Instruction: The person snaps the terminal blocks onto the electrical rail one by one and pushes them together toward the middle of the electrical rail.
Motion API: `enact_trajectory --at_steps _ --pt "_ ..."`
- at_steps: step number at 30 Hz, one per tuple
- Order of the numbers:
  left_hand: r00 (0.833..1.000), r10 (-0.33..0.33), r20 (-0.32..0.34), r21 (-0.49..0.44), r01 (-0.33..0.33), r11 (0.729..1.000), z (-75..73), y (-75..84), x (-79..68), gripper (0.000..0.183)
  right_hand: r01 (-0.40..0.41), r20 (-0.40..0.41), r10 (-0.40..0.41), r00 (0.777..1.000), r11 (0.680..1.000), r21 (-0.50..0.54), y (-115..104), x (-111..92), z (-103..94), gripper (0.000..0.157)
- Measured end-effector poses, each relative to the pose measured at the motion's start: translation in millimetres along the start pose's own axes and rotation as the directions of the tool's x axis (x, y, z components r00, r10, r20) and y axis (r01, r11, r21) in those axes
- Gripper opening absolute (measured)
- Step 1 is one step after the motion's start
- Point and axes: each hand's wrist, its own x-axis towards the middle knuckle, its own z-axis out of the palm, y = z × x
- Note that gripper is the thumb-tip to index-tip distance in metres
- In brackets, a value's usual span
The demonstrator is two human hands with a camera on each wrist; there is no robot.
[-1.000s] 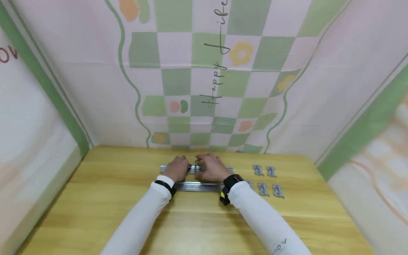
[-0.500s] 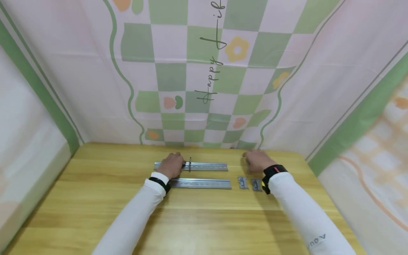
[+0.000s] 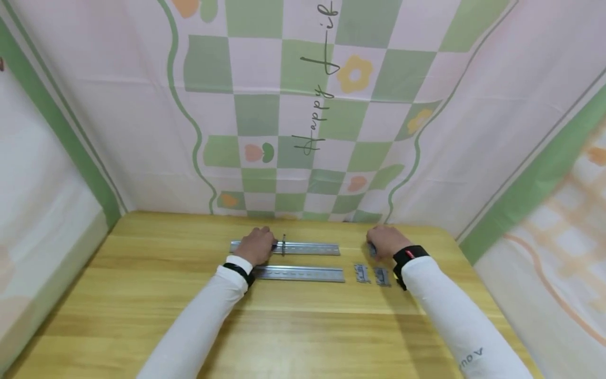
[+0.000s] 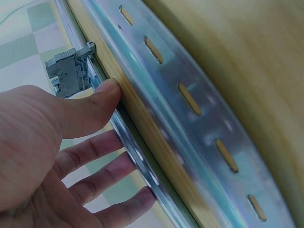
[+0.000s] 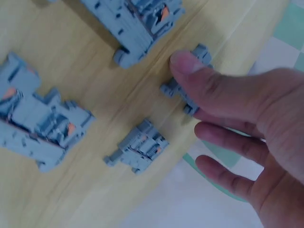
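Observation:
My left hand [image 3: 255, 246] grips the far slotted metal DIN rail [image 3: 310, 248], thumb on one edge and fingertips along the other in the left wrist view. A grey terminal block [image 4: 70, 72] stands upright on that rail, just beyond the thumb. The near DIN rail [image 3: 303, 273] lies parallel on the table. At the right, my right hand [image 3: 389, 242] pinches another grey terminal block [image 5: 183, 90] between thumb and fingers, close to the tabletop; part of it is hidden by the thumb.
Loose terminal blocks [image 3: 362, 273] lie on the wooden table [image 3: 293, 337] right of the rails; the right wrist view shows another small block [image 5: 140, 146] beside my right hand. A patterned cloth [image 3: 303, 116] hangs behind the table's back edge.
My right hand has left the block on the far rail, moved right to the loose blocks, and taken hold of one. My left hand stays on the far rail.

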Motion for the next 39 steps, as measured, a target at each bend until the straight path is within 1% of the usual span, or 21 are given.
enact_trajectory --at_steps 2,4,6,9,11,13,15,18,19,23,26,30,35,39 --pt "1.0 0.008 -0.003 0.0 -0.008 1.0 0.0 1.7 1.4 0.026 0.018 0.001 -0.018 1.0 1.0 0.004 2 0 -0.5 0.033" --pt "1.0 0.013 -0.001 -0.001 -0.013 1.0 -0.6 3.8 2.9 0.025 0.036 -0.019 -0.036 0.999 0.999 0.011 3 0 -2.3 0.032" --pt "1.0 0.014 0.003 0.0 -0.014 1.0 -1.7 6.1 4.5 0.026 0.034 -0.042 -0.033 0.999 0.999 0.027 2 -1 -5.1 0.035" --pt "1.0 0.013 0.008 0.002 -0.013 1.0 -3.4 9.0 6.6 0.026 0.035 -0.111 -0.027 0.993 0.997 0.069 -6 2 -11.6 0.043" --pt "1.0 0.012 0.016 0.002 -0.012 1.0 -4.3 10.5 8.2 0.026 0.048 -0.162 -0.026 0.986 0.99 0.13 -16 5 -16.3 0.046" --pt "1.0 0.013 0.017 -0.003 -0.013 1.0 -4.8 11.7 9.7 0.026 0.076 -0.212 -0.03 0.977 0.975 0.21 -28 9 -20.9 0.047" --pt "1.0 0.013 0.015 -0.006 -0.013 1.0 -4.6 12.5 11.5 0.026 0.117 -0.255 -0.04 0.966 0.949 0.294 -40 16 -23.5 0.049" --pt "1.0 0.016 0.016 -0.004 -0.016 1.0 -3.3 13.4 14.1 0.027 0.17 -0.284 -0.046 0.958 0.887 0.429 -59 26 -25.2 0.05" --pt "1.0 0.016 0.017 0.001 -0.016 1.0 -2.4 13.6 14.8 0.027 0.177 -0.284 -0.043 0.958 0.866 0.467 -65 30 -24.7 0.05" --pt "1.0 0.013 0.025 0.0 -0.013 1.0 0.6 15.5 16.9 0.027 0.209 -0.256 -0.06 0.965 0.767 0.607 -84 43 -19.8 0.054" --pt "1.0 0.012 0.023 -0.003 -0.012 1.0 1.8 17.9 17.6 0.026 0.219 -0.234 -0.081 0.969 0.721 0.657 -96 51 -14.7 0.055" --pt "1.0 0.023 0.017 0.013 -0.023 1.0 2.4 20.8 18.5 0.025 0.225 -0.223 -0.093 0.97 0.685 0.693 -107 57 -10.0 0.053" --pt "0.999 0.033 0.017 0.018 -0.033 0.999 4.0 22.9 19.7 0.025 0.199 -0.19 -0.085 0.978 0.643 0.74 -115 61 -7.9 0.05" --pt "0.999 0.041 -0.005 0.016 -0.04 0.999 5.4 23.3 20.5 0.023 0.168 -0.153 -0.078 0.985 0.633 0.756 -119 64 -10.4 0.05"
